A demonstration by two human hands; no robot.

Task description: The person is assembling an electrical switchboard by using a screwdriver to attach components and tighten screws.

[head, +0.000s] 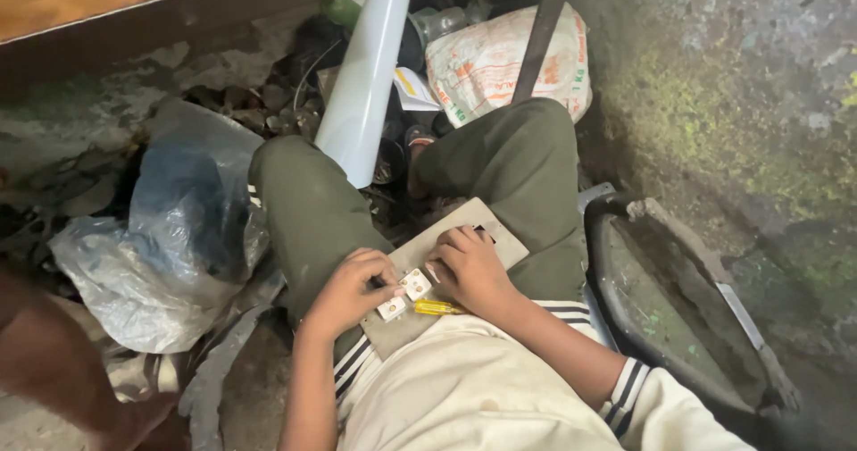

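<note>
Both hands at work on my lap: left hand (348, 288) pinches a small white square switch (392, 308), right hand (470, 268) presses the flat grey board (486, 223); yellow-handled screwdriver (437, 308) lies between them.

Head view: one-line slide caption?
Seated person's left hand and right hand press small white switch parts on a grey board across the lap.

Grey switch plate (464, 223) flat on lap, two white sockets (406, 293) — side by side
</note>
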